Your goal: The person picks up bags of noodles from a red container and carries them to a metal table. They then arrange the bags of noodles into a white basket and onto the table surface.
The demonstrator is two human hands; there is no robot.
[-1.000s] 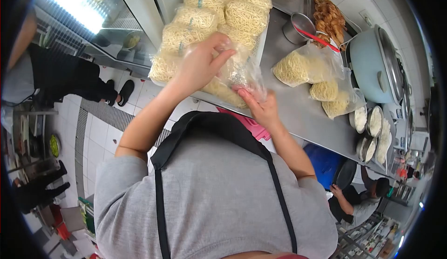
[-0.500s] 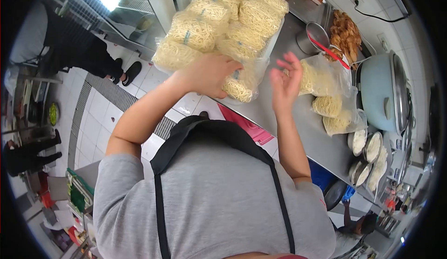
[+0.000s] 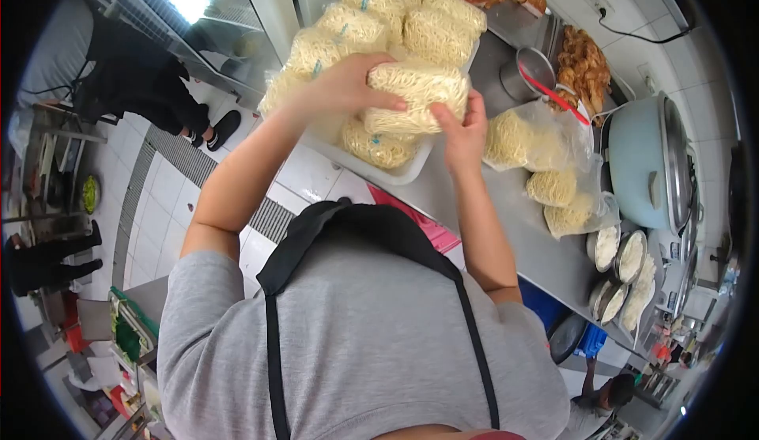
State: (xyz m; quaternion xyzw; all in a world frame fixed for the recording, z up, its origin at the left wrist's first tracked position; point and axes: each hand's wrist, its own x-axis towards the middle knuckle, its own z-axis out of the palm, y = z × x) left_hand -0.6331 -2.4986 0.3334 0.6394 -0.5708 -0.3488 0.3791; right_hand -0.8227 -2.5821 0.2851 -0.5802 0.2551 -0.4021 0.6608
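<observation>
- The white tray was crowded with stacked noodles, open to my hands only from above.
- The noodle bundle, gripped between my left hand and right hand, hung over the tray's near corner.
- A bare strip of bench lay free along the tray's right side.
- Bagged noodles blocked the bench just beside my right hand.
- Behind them stood a metal pot with red tongs.
- The rice cooker and rice bowls closed off the far right.
</observation>
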